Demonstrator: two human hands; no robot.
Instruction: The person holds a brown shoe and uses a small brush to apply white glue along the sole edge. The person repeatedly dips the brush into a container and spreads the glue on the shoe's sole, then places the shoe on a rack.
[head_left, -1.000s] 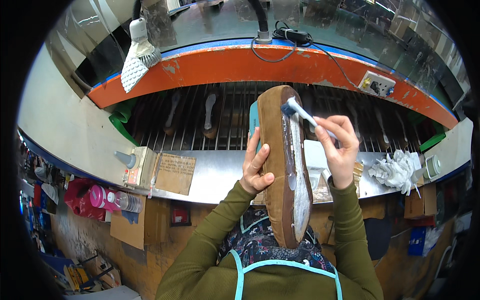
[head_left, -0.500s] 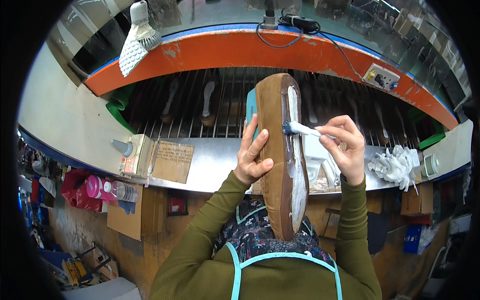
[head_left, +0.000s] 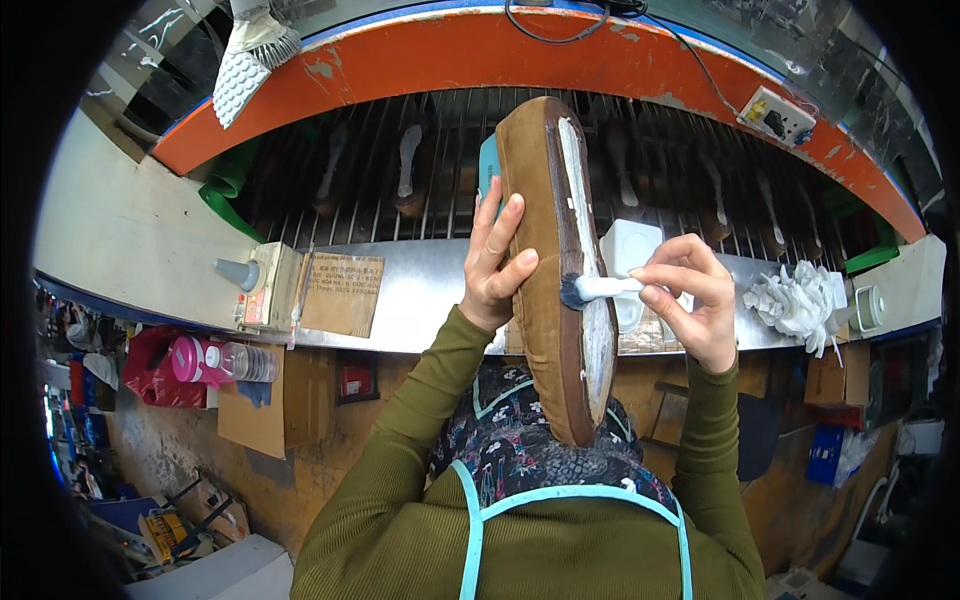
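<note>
A brown suede shoe upper (head_left: 530, 200) stands on end in front of me, its underside turned to the right and streaked with white paste along a dark brown edge band. My left hand (head_left: 496, 258) grips its left side, thumb on the suede. A turquoise piece (head_left: 488, 165) shows behind the shoe, above the fingers. Between the thumb and fingers of my right hand (head_left: 690, 298) is a small brush (head_left: 606, 288) with a whitish handle. Its dark bristles touch the edge band about midway down the shoe.
Behind runs a rack of metal bars (head_left: 455, 130) bearing several soles. On the metal ledge (head_left: 420, 295) are a cardboard piece (head_left: 342, 293), a white container (head_left: 632, 245) and crumpled white cloth (head_left: 795, 302). An orange beam (head_left: 420, 60) spans the far side; a cardboard box (head_left: 290, 405) stands lower left.
The brush has moved down along the shoe's edge band, toward me. My view has shifted, so the shoe and bench sit higher in the picture. Both hands keep their hold.
</note>
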